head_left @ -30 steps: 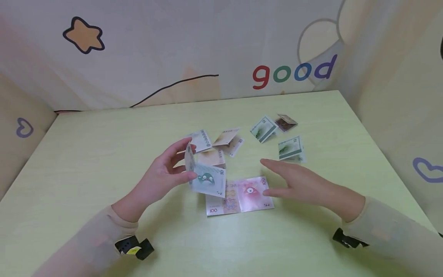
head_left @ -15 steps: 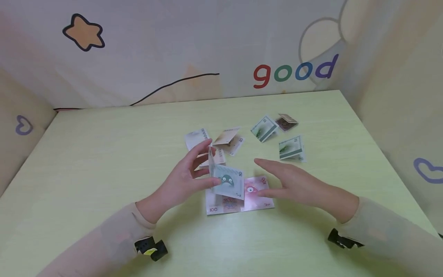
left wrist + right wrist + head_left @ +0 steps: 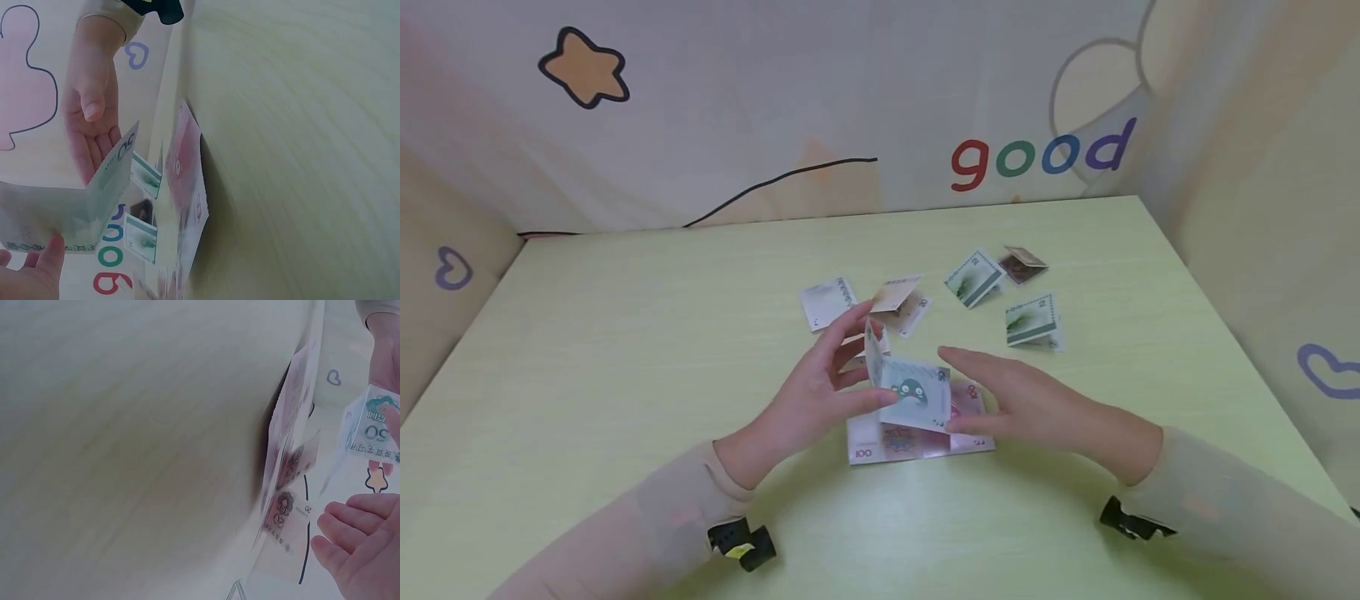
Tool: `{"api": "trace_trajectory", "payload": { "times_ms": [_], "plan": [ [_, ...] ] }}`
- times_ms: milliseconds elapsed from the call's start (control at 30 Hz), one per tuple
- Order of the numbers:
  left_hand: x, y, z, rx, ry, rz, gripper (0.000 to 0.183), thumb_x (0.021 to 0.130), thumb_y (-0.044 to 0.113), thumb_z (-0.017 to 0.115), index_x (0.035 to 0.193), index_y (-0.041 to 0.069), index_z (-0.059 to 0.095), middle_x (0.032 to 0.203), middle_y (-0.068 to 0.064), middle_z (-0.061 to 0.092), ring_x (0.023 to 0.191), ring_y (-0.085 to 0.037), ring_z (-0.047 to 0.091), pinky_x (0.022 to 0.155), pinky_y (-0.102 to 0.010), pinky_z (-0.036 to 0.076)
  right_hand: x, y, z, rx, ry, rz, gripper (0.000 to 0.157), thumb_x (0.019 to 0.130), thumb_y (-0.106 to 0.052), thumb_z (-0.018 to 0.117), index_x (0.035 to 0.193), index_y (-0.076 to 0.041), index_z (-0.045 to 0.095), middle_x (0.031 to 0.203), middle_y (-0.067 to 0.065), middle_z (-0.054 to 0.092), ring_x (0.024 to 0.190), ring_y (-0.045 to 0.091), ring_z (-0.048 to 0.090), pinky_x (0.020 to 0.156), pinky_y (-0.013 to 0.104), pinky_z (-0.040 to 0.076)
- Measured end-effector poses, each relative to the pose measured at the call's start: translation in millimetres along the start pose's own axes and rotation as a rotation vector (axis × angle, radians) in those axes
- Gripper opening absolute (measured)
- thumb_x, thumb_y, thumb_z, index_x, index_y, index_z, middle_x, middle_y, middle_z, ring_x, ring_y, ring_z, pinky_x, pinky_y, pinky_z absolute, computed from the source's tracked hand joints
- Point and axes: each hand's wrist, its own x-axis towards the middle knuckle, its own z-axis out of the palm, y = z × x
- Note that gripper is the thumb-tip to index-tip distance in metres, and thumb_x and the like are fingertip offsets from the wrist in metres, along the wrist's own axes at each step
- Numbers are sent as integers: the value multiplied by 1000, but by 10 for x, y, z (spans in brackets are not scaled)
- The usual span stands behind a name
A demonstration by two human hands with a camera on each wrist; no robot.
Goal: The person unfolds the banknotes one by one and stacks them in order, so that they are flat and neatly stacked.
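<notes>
A creased green 50 play banknote [image 3: 931, 390] is held above the table, half folded, pinched between the thumb and fingers of my left hand [image 3: 816, 392]. My right hand [image 3: 1037, 398] is at its right side, fingers straight and thumb apart. Its thumb tip overlaps the note's lower right corner in the head view; contact is unclear. In the right wrist view, the right hand [image 3: 369, 540] has nothing in its grasp. Underneath lies an unfolded pink 100 banknote [image 3: 868, 442] with a centre crease, partly covered by the green note.
Behind the hands lie a pale banknote [image 3: 827, 302], a folded tan 20 note [image 3: 895, 293], two folded green notes [image 3: 973, 277] [image 3: 1032, 320] and a small brown note [image 3: 1024, 265]. Another note is mostly hidden behind the left fingers. A printed curtain [image 3: 737, 108] borders the table [image 3: 625, 350].
My left hand has carried the green 50 note to the right, over the pink note. The right hand has shifted slightly left towards it. Notes on the table stay put.
</notes>
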Motion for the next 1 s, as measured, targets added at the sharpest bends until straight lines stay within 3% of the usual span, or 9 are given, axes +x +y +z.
{"api": "trace_trajectory", "payload": {
  "times_ms": [733, 1000],
  "plan": [
    [18, 0, 146, -7, 29, 45, 91, 77, -6, 71, 148, 22, 22, 133, -10, 37, 118, -23, 48, 97, -33, 42, 47, -64, 88, -29, -25, 3, 88, 80, -46, 70, 144, -1, 30, 146, 13, 35, 133, 30, 34, 103, 46, 34],
    [22, -5, 150, -2, 29, 64, 91, 77, -6, 71, 148, 21, 21, 133, -10, 37, 122, -29, 45, 97, -32, 41, 47, -41, 90, -72, -16, 26, 87, 81, -43, 70, 145, -3, 28, 147, 13, 34, 133, 29, 33, 103, 46, 33]
  ]
}}
